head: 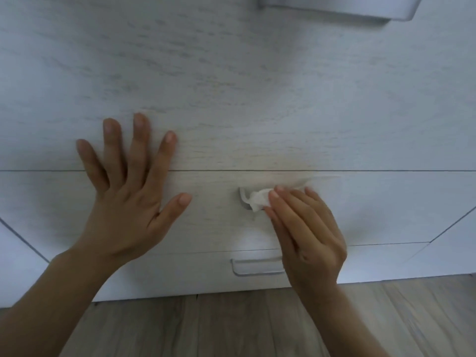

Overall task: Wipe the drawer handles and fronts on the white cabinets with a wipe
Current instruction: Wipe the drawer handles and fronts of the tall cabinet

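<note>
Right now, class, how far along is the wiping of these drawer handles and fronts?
Done: nothing can be confirmed; no front shows readable wipe marks. In hand: the right hand presses the wipe onto the middle handle, the left hand flat on the cabinet. Left, probably: the bottom handle and top handle, neither touched now, plus the fronts.

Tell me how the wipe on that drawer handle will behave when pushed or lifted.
Probably floppy: the wipe bunches in crumpled folds under the right hand. Likely very light, being thin and small. It should drape over the handle rather than slide stiffly.
</note>
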The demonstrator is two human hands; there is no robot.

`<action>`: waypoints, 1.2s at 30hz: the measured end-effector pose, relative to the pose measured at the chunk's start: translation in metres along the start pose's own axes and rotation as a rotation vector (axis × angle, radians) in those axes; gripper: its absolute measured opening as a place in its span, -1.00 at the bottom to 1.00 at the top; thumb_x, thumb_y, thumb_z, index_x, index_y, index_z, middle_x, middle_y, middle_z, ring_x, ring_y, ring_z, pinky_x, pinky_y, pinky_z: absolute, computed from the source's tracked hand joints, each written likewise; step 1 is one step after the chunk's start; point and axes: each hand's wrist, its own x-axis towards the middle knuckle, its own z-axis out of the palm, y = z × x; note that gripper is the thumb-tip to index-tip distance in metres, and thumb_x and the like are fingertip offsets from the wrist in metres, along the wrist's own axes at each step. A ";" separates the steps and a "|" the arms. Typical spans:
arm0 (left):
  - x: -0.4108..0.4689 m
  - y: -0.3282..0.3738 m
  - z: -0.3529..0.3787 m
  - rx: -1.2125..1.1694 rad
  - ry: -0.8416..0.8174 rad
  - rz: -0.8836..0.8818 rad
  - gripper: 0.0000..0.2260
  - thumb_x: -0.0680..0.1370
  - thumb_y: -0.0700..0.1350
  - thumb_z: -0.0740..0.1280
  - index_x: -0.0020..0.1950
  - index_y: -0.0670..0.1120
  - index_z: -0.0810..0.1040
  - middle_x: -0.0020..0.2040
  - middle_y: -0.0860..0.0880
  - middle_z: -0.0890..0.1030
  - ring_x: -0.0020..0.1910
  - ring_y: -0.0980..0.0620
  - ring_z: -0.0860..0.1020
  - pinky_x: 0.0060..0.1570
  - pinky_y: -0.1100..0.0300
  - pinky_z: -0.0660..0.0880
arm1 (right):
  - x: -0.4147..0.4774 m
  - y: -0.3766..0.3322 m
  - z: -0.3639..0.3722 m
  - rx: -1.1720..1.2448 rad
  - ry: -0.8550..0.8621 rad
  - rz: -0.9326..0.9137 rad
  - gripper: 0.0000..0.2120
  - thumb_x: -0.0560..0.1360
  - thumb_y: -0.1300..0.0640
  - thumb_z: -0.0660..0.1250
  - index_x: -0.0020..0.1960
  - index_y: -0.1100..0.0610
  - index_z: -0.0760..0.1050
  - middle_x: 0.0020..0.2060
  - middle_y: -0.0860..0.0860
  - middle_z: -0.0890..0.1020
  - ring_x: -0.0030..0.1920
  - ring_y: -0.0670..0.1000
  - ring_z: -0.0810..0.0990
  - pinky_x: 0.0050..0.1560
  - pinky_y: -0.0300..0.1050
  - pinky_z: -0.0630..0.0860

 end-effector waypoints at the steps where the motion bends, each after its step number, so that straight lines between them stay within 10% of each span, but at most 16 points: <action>1: 0.000 0.000 0.001 0.003 0.000 -0.002 -0.40 0.63 0.25 -0.16 0.56 0.01 -0.25 0.50 0.09 -0.41 0.44 0.05 -0.46 0.34 0.03 -0.52 | -0.004 -0.002 0.000 0.020 -0.007 0.012 -0.80 0.62 0.15 0.26 0.15 0.25 0.54 0.06 0.09 0.62 0.12 0.03 0.61 0.22 0.07 0.52; 11: -0.002 -0.003 0.003 0.005 -0.006 0.008 -0.41 0.62 0.27 -0.18 0.55 0.04 -0.29 0.48 0.11 -0.44 0.43 0.06 -0.47 0.33 0.01 -0.51 | -0.004 0.047 -0.006 -0.111 -0.099 -0.342 -0.67 0.50 0.22 0.43 0.22 0.26 0.48 0.13 0.13 0.59 0.11 0.06 0.57 0.15 0.00 0.53; 19: -0.003 -0.005 0.006 -0.022 -0.033 0.002 -0.42 0.62 0.28 -0.18 0.53 0.08 -0.33 0.46 0.15 -0.47 0.42 0.06 -0.48 0.31 -0.36 -0.32 | 0.027 0.011 0.026 -0.087 -0.035 -0.416 -0.80 0.50 0.10 0.44 0.03 0.21 0.65 -0.31 0.04 0.65 -0.37 0.01 0.55 -0.39 -0.08 0.44; 22: -0.004 -0.006 0.006 -0.021 -0.027 -0.006 -0.42 0.61 0.30 -0.20 0.53 0.09 -0.33 0.45 0.16 -0.47 0.41 0.07 -0.49 0.34 -0.12 -0.45 | 0.017 0.010 0.019 -0.037 -0.004 -0.135 -0.78 0.54 0.08 0.37 -0.02 0.23 0.66 -0.27 0.09 0.63 -0.27 0.03 0.53 -0.34 -0.04 0.47; 25: -0.004 -0.006 0.009 -0.036 -0.027 -0.021 -0.42 0.61 0.30 -0.19 0.53 0.11 -0.33 0.45 0.16 -0.48 0.45 -0.05 -0.42 0.33 -0.39 -0.31 | 0.013 0.004 0.012 0.011 0.071 0.118 -0.77 0.58 0.10 0.32 0.00 0.26 0.63 -0.23 0.08 0.57 -0.21 0.01 0.47 -0.28 -0.08 0.48; 31: -0.004 -0.008 0.009 -0.114 -0.092 -0.057 -0.42 0.61 0.30 -0.16 0.51 0.12 -0.36 0.47 -0.22 -0.31 0.37 -0.60 -0.07 0.18 -0.61 -0.02 | 0.010 -0.015 0.034 0.015 0.076 0.001 -0.81 0.58 0.14 0.31 0.15 0.19 0.53 -0.22 0.10 0.62 -0.18 -0.01 0.54 -0.13 -0.08 0.51; 36: -0.005 -0.008 0.012 -0.070 -0.034 -0.030 -0.42 0.61 0.30 -0.18 0.52 0.11 -0.35 0.48 -0.01 -0.47 0.46 -0.30 -0.30 0.24 -0.56 -0.18 | -0.005 0.012 0.021 -0.138 0.003 -0.232 -0.72 0.51 0.14 0.43 0.20 0.18 0.52 0.05 0.06 0.64 0.03 0.03 0.59 0.14 -0.06 0.50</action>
